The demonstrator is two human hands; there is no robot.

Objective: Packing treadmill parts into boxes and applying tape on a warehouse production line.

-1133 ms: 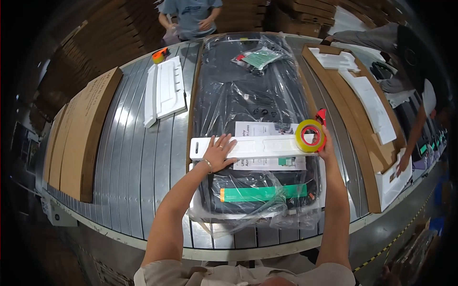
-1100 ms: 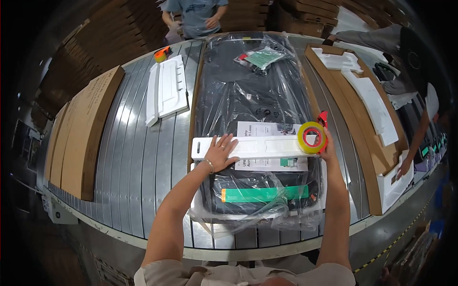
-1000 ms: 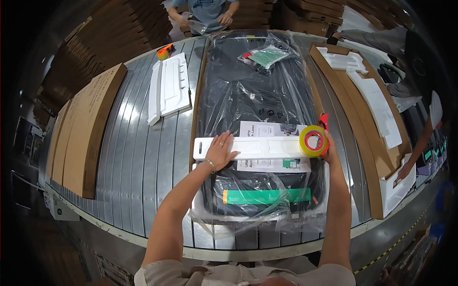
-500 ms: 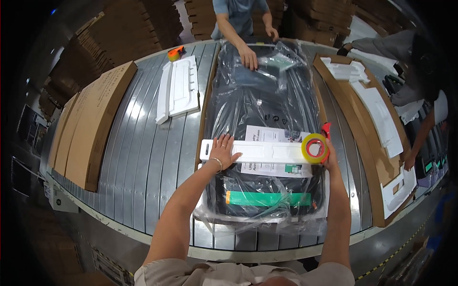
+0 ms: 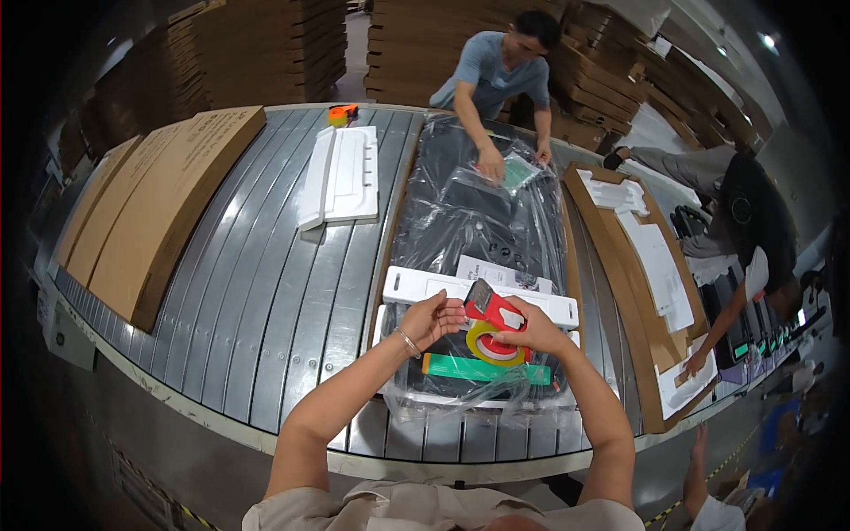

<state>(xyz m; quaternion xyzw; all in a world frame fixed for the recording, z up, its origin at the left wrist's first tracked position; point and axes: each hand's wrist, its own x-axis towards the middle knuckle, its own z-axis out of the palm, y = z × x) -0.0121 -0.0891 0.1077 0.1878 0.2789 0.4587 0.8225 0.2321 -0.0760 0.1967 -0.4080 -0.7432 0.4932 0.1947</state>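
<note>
- Right hand (image 5: 538,331), fingers curled round the tape dispenser (image 5: 494,311) over the foam bar's (image 5: 423,285) near edge: its head, so close, could nick the left hand (image 5: 428,324)
- Left fingers together; pinching tape, cannot tell

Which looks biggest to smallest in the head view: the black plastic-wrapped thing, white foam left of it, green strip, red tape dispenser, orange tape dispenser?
1. Black plastic-wrapped thing
2. White foam
3. Green strip and red tape dispenser: unsure; held dispenser is nearer
4. Orange tape dispenser
</note>
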